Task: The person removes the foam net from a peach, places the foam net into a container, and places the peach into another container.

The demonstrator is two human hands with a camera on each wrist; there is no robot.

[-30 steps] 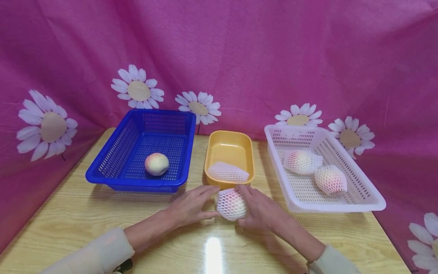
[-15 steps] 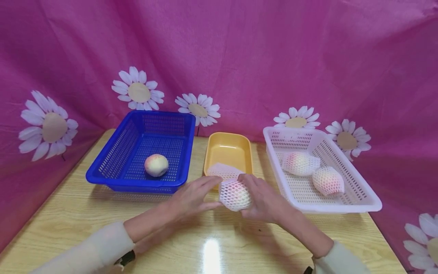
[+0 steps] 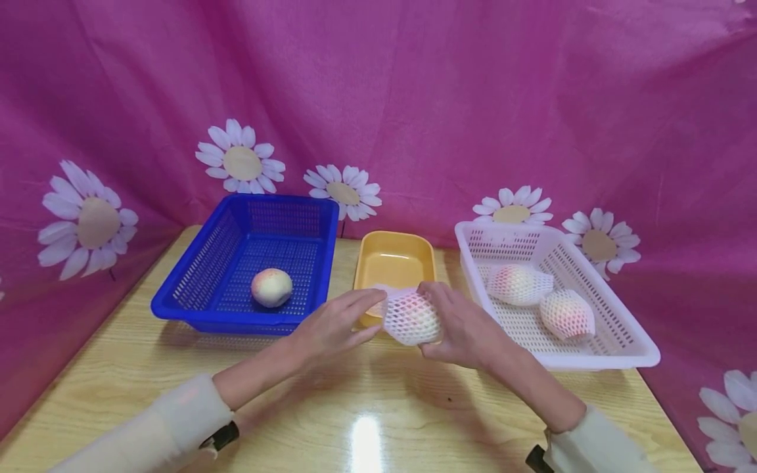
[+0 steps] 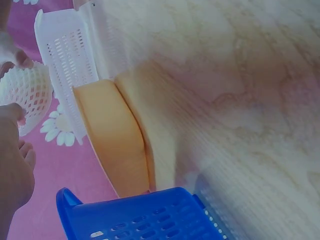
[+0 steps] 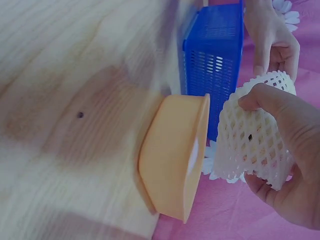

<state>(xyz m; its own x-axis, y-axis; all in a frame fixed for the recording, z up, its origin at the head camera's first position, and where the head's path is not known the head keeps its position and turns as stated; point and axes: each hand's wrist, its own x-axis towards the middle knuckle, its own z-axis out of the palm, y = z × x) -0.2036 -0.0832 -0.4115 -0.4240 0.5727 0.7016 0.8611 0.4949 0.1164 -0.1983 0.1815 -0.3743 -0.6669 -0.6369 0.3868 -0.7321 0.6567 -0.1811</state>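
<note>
A peach in a white foam net is held up over the near edge of the yellow tray. My right hand grips it from the right, thumb and fingers curled round the net, as the right wrist view shows. At the left end of the net, my left hand holds the edge between thumb and fingertips. A loose white foam net lies in the yellow tray, mostly hidden behind the hands. One bare peach rests in the blue basket at the left.
To the right stands a white basket with two netted peaches, one at the back and one in front. All stands on a wooden table. A pink flowered cloth hangs behind.
Both hands have lifted the netted peach from low before the tray, slightly away from me and to the right. It now covers much of the tray's near end.
</note>
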